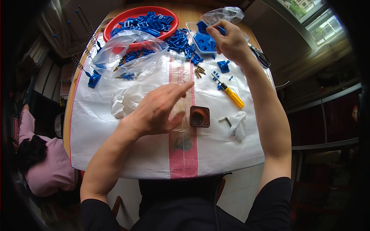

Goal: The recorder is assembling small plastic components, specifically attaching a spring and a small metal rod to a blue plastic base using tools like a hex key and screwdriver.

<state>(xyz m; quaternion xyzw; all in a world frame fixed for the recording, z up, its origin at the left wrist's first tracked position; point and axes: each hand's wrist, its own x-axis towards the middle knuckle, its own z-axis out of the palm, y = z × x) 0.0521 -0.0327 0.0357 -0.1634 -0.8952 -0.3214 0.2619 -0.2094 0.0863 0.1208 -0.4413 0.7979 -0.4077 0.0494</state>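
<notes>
Over the clear plastic tub (191,27), my right hand (230,40) is closed on a blue plastic piece (202,27); the fingers hide part of it. Blue parts with round holes (204,41) lie in the tub. My left hand (158,107) hovers above the middle of the cloth, fingers apart and nothing in them. Beside its thumb stands a small square brown pot (199,116) with dark contents. Below my right forearm lie a yellow-handled screwdriver (234,97), a hex key (226,121) and a small blue assembly (222,66).
A red basin (175,23) heaped with blue parts stands at the back, a clear plastic bag (142,65) before it. Crumpled tissue (123,103) lies left. Blue bases with springy wires (93,79) line the left edge; scissors (261,56) lie right. A person in pink (50,165) is at left.
</notes>
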